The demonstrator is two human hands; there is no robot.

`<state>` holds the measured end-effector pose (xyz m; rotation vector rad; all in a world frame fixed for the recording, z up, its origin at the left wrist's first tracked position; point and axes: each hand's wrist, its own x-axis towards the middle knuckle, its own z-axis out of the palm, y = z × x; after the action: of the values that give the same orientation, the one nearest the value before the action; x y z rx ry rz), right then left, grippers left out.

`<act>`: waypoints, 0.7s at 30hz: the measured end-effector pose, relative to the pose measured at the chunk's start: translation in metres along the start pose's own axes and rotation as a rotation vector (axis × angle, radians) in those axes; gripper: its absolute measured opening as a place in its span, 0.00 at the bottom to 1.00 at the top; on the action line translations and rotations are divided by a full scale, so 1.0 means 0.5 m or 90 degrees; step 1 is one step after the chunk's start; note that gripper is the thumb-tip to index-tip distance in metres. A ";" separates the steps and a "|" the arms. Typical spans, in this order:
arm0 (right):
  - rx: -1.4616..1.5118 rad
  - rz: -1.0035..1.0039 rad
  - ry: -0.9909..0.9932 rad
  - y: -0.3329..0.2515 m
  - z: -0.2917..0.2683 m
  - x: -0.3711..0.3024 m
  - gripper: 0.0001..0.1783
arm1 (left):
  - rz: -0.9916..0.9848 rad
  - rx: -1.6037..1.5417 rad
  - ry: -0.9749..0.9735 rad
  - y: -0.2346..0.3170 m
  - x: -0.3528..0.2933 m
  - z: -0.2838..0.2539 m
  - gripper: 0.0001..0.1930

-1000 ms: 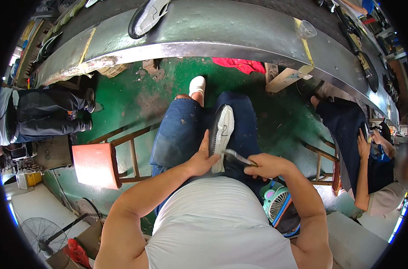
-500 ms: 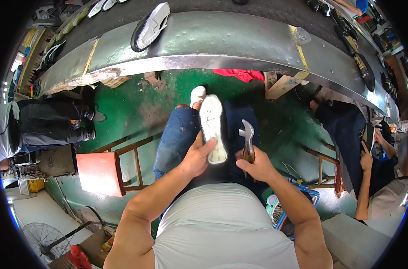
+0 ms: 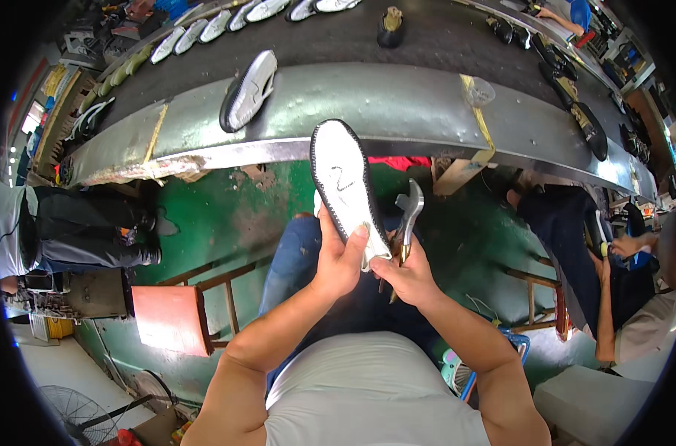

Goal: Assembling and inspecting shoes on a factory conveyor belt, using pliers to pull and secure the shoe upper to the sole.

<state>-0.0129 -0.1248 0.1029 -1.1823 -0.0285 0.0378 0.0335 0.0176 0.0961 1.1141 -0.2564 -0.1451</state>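
Observation:
My left hand is closed round the near end of a shoe, its thumb on the white face. The shoe points away from me, white side up, with a black stitched-looking edge. In my right hand is a pair of lasting pincers, their silver curved jaws standing up past the fingers. The right thumb reaches to the shoe's near end and seems to touch it. Part of the pincers' handles is hidden in the palm. Both hands are over my lap.
A metal-edged bench spans the front, with a similar shoe near its edge and several more behind. A dark shoe stands farther back. Left is a red-topped stool; at right a person works.
The shoe has risen toward the bench and tilted, its far end swinging left. My right hand with the pincers has come left, up against the shoe's near end. The view has tipped upward.

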 end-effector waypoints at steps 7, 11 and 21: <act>-0.600 0.024 -0.024 -0.122 -0.093 0.172 0.29 | 0.033 0.186 0.030 0.134 0.250 -0.045 0.40; -1.024 -0.281 0.065 -0.184 -0.204 0.344 0.28 | 0.145 0.649 0.056 0.171 0.538 -0.106 0.42; -0.996 -0.324 0.106 -0.184 -0.285 0.431 0.22 | 0.223 1.508 -0.012 0.113 0.934 -0.089 0.31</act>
<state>0.2098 -0.2819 0.1344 -2.6950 -0.2437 -0.6398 0.4940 -0.0326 0.1897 3.3509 -0.6556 0.6955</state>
